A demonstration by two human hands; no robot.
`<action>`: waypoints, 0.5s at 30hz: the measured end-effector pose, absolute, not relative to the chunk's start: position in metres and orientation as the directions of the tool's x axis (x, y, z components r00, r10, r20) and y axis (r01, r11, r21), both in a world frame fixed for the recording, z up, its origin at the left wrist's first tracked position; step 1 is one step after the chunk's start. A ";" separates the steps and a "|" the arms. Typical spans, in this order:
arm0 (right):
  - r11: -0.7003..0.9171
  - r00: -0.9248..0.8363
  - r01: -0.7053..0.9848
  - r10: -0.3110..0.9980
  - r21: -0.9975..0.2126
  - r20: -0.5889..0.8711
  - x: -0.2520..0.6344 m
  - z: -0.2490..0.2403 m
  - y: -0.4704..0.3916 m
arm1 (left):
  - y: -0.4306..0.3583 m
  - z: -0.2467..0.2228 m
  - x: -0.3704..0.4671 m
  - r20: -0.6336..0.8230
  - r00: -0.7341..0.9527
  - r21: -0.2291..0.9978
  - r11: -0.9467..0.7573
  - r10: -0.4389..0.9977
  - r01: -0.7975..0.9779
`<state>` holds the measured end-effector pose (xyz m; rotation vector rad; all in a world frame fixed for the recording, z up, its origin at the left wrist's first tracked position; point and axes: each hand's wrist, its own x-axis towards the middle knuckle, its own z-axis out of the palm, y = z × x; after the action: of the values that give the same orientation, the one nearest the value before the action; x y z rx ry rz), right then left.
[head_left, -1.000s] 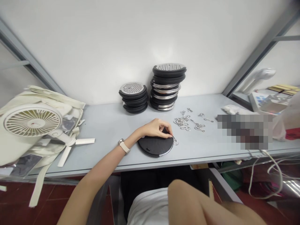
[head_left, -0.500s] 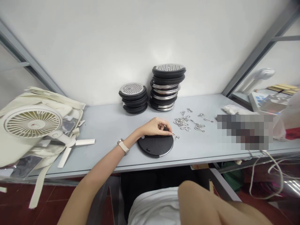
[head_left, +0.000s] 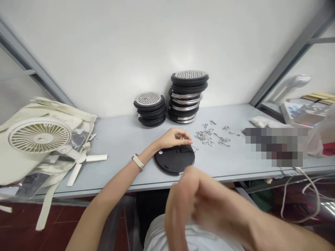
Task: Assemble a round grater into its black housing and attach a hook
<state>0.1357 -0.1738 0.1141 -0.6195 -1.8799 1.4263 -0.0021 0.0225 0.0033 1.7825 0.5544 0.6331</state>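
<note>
Over the far edge of a round black disc (head_left: 174, 162) is my left hand (head_left: 176, 138), its fingers pinched on a small metal hook clip (head_left: 195, 147). The clip sticks out to the right of the fingertips. The disc lies on the table with a small white spot and a slot-like dark part on its face. Close to the camera, in front of the disc, my right hand (head_left: 187, 200) is bent and smeared by motion; its fingers are mostly hidden. Several loose metal hook clips (head_left: 205, 135) lie to the right of my left hand.
Two stacks of round discs stand by the wall, a shorter stack (head_left: 150, 109) and a taller one (head_left: 187, 96). At left, a white fan (head_left: 40, 138) rests on a pale bag (head_left: 15, 167). A white lamp (head_left: 295, 82) and white cables (head_left: 316, 195) are at right.
My right hand has come up into view in front of my body. My left hand has shifted slightly up from the disc, baring more of its face.
</note>
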 end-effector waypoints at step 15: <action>0.491 -0.262 0.576 0.868 -0.654 0.422 0.187 -0.018 -0.071 | 0.022 0.000 -0.002 0.148 0.760 0.914 -0.381 0.633 0.140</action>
<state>0.1872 -0.0709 -0.0179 -1.1899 -1.9632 0.4795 -0.0020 0.0223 0.0004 1.9191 0.5885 0.5964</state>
